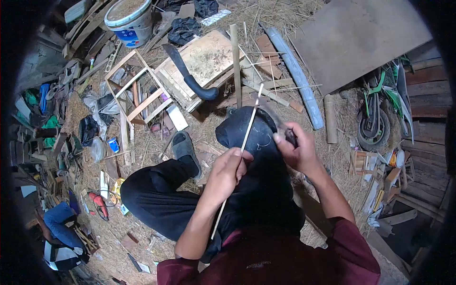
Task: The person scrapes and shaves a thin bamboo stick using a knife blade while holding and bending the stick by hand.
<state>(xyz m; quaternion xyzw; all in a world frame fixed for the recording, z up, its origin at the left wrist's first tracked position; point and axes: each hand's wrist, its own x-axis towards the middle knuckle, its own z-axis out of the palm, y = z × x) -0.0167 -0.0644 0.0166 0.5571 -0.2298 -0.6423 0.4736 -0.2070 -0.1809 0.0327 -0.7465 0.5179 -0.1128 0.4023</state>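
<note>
My left hand (229, 175) is closed around a thin pale wooden stick (248, 129), which slants up across my lap from near my shirt to beyond my knee. In my right hand (298, 148) is a knife with a dark handle (290, 137); its blade is smeared by motion and points up and left, near the upper part of the stick. Both hands are over my dark-trousered leg (266, 190), and a black pad-like piece (244, 127) covers the knee. Whether the blade touches the stick I cannot tell.
Ahead, a machete (183, 71) with a black handle lies on a wooden block (209, 57). Left of it are a wooden frame (137, 88) and a white bucket (128, 21). A bluish pole (297, 78), a large board (361, 40) and a green motorbike (380, 104) are to the right.
</note>
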